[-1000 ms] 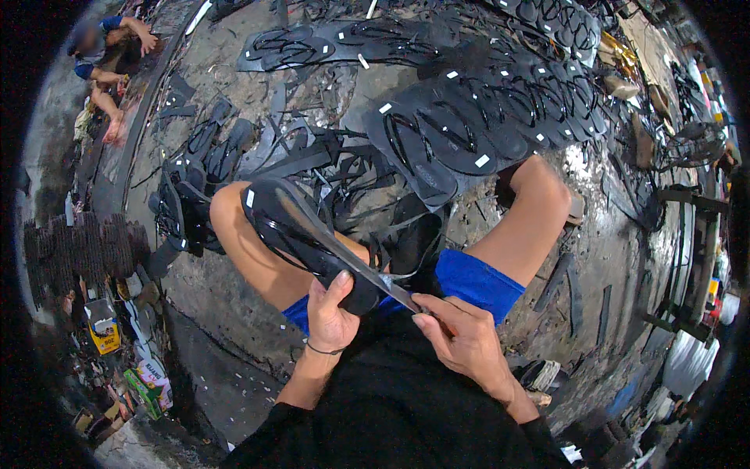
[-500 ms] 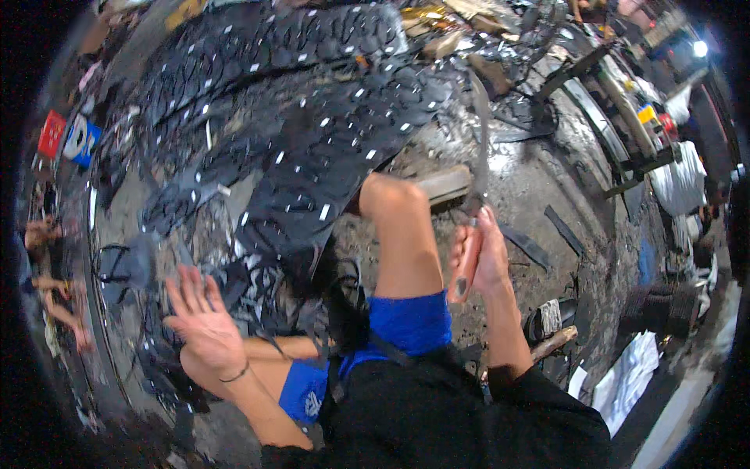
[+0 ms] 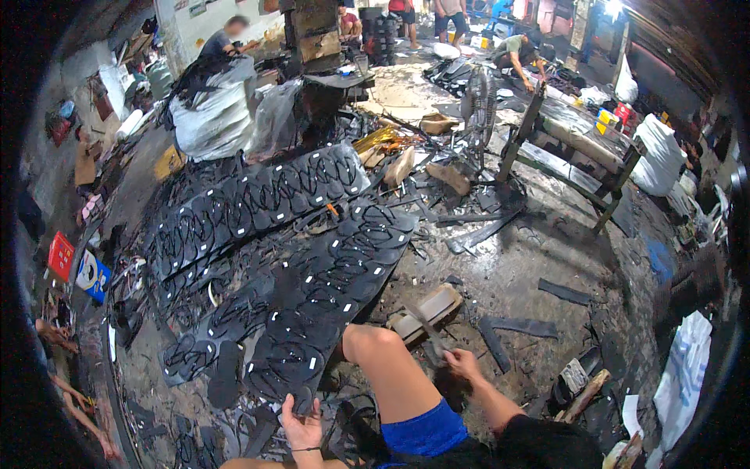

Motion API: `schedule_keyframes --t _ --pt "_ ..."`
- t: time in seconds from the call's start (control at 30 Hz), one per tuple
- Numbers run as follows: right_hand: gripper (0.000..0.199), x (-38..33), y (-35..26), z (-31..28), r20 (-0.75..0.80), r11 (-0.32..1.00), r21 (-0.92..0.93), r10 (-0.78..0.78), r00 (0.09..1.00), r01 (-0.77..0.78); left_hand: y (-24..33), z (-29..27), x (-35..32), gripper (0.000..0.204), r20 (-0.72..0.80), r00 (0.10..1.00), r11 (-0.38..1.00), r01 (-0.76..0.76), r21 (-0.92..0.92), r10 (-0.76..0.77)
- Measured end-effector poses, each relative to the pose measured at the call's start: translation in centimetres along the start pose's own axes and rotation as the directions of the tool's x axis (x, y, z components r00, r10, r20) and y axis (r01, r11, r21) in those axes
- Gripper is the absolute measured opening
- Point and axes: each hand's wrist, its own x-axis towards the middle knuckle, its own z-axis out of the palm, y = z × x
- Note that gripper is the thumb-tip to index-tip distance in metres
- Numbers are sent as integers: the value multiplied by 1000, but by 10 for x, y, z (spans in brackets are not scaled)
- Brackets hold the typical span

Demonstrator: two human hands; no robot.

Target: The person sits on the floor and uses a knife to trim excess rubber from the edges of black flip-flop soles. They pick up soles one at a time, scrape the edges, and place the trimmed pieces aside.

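Observation:
My left hand is low at the near edge of a spread of black rubber sandal soles and grips the edge of the nearest black sole. My right hand is past my bare knee, closed on the handle of a long knife. The blade points up and left toward a wooden block on the floor. I am wearing blue shorts.
Rows of black soles with white tags cover the floor to the left. Rubber strips and scraps lie to the right. A standing fan, a wooden bench and white sacks stand farther off. Other people work at the back.
Earlier both hands held a sole and the knife over my left knee. My view swung up. My left hand now holds a sole in the pile and my right hand holds the knife near the block.

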Motion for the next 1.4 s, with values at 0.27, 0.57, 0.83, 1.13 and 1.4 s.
schedule_keyframes --t 0.27,0.57,0.83,1.13,1.4 --pt "44 21 -65 -48 -261 721 -595 -591 763 355 1 14 10 18 26 999 987 33 157 -38" --pt "41 -77 19 33 205 898 15 -432 878 439 11 -12 -19 28 -54 980 882 -146 449 190" --pt "45 60 -47 1 -353 736 -490 -658 665 467 25 -99 -26 79 79 902 -178 -2 984 425" --pt "51 -14 -49 23 57 823 567 -31 998 -7 11 -13 17 32 178 981 996 77 38 -82" --pt "95 12 8 28 -109 708 -560 -578 809 430 -9 12 18 13 80 996 994 -47 101 39"
